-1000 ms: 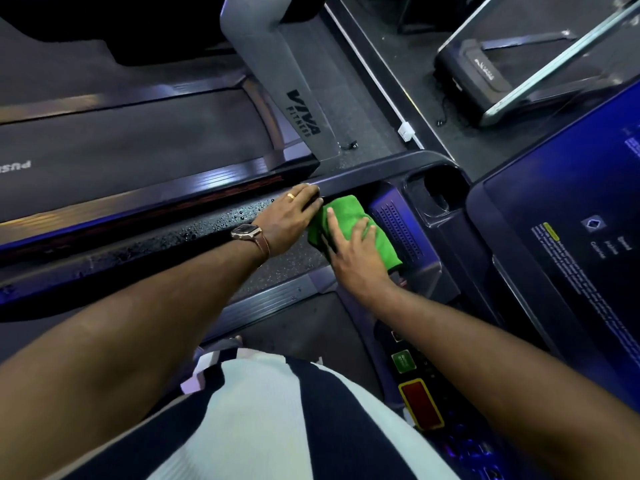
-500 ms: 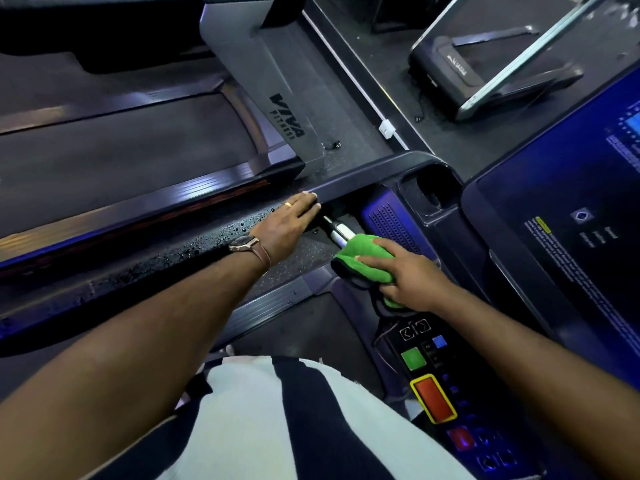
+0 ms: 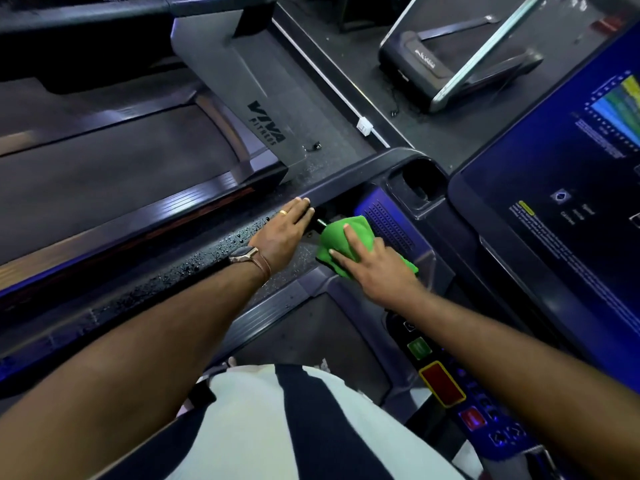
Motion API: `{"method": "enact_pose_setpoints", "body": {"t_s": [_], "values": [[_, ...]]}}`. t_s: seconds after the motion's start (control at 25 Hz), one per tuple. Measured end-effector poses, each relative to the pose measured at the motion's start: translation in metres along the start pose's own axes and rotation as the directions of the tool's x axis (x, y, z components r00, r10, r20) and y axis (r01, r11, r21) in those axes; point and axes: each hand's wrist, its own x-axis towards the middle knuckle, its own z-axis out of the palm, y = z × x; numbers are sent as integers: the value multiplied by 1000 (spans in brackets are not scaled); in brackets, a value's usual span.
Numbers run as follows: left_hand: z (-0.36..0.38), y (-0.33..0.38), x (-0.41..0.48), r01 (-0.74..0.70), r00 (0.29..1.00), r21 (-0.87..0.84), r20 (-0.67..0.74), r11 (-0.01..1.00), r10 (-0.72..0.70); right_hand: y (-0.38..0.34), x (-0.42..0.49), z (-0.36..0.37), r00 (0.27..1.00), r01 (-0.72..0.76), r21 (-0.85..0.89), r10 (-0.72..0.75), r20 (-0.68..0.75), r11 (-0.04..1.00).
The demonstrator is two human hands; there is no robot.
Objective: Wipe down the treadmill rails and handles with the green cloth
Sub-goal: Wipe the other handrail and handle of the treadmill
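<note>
The green cloth (image 3: 341, 242) is wrapped over a short inner handle of the treadmill, just right of the side rail. My right hand (image 3: 374, 268) grips the cloth around that handle, fingers spread over the top. A dark tip of the handle (image 3: 321, 223) pokes out beyond the cloth. My left hand (image 3: 282, 233), wearing a ring and a watch, rests flat on the dark side rail (image 3: 166, 275), which is beaded with water droplets. The two hands are close together and not touching.
The console screen (image 3: 561, 209) glows blue at the right, with a cup holder (image 3: 420, 180) and a speaker grille beside it. Green and red buttons (image 3: 440, 382) sit under my right forearm. A neighbouring treadmill belt (image 3: 104, 161) lies at the left.
My right hand slid the cloth back up along the inner handle toward the rail, covering the silver part that showed half a second ago. My left hand stayed on the rail.
</note>
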Motion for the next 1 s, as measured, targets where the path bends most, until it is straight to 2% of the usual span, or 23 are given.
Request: {"method": "enact_pose_setpoints", "body": {"t_s": [0.08,0.28,0.52,0.68,0.8,0.88,1.0], "values": [[0,-1,-1,11,1000,-5,8,1000,-11,6,-4,1,1000,10,8,-10,-6,1000],[0,-1,0,-6,1000,-14,31,1000,6,-14,34,-21,993,-119,43,118,33,992],[-8,1,-4,-24,999,-51,29,998,25,13,-5,-18,985,-128,187,103,138,974],[-13,4,-8,-78,997,10,25,997,77,27,-20,-28,979,-117,236,72,191,965],[-13,6,-23,-44,999,0,14,999,44,23,-35,-46,974,-92,135,61,219,987],[-10,10,-36,-39,999,68,-6,997,40,5,-46,-55,970,-34,4,32,242,999],[-7,18,-54,-47,999,166,-15,985,50,-19,-54,-54,981,-37,-43,44,188,998]]}}
